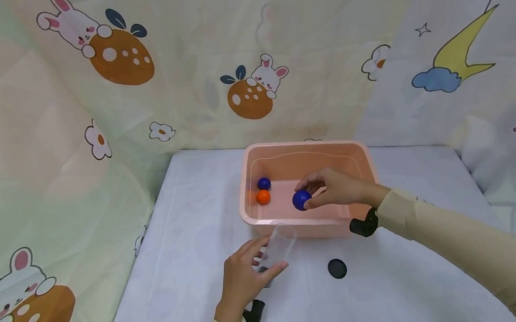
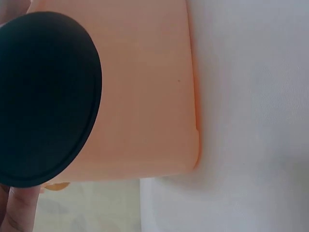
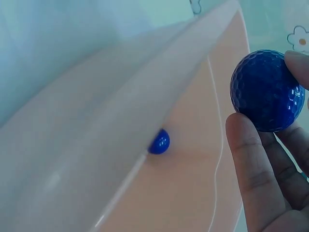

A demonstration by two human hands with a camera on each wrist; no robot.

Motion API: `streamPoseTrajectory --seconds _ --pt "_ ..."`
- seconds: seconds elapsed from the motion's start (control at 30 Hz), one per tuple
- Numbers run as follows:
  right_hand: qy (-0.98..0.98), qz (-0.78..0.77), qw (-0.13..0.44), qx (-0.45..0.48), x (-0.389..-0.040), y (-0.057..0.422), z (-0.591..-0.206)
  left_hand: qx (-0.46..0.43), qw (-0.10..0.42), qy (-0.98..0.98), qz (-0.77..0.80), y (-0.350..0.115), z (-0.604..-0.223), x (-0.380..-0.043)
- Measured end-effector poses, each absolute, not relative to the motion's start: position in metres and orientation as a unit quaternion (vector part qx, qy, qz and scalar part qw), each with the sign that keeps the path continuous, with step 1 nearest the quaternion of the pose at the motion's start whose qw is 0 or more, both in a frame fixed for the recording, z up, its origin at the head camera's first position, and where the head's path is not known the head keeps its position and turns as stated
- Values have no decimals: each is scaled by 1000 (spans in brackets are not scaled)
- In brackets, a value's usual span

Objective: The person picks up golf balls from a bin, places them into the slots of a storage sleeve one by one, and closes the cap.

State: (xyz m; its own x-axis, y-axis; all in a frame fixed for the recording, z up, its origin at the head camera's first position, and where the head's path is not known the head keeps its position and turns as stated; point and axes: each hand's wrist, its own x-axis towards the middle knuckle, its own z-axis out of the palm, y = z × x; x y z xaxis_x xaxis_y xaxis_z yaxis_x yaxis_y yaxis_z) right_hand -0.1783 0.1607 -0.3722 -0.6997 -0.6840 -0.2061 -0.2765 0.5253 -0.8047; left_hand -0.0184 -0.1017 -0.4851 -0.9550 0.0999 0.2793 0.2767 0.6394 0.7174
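One blue ball [image 1: 301, 200] sits pinched between the thumb and fingertips of the right hand [image 1: 335, 188], over the pink tub [image 1: 309, 145]. From my remote post I see the left hand [image 1: 245, 274] curled round a tilted clear cup [image 1: 280, 244], just on the tub's near side. A second blue ball [image 1: 264, 183] and an orange ball [image 1: 263, 197] lie inside at left.

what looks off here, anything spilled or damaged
Nothing really stands out: no spill or damage shows. The clear tube is tilted, but the left hand holds it; the black disc lies flat on the table.
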Motion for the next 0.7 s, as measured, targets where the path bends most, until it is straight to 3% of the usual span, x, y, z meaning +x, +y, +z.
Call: streamPoseTrajectory --seconds 0.7 --pt "797 -436 291 -298 -146 151 -376 -127 116 -896 -410 -99 -485 -17"
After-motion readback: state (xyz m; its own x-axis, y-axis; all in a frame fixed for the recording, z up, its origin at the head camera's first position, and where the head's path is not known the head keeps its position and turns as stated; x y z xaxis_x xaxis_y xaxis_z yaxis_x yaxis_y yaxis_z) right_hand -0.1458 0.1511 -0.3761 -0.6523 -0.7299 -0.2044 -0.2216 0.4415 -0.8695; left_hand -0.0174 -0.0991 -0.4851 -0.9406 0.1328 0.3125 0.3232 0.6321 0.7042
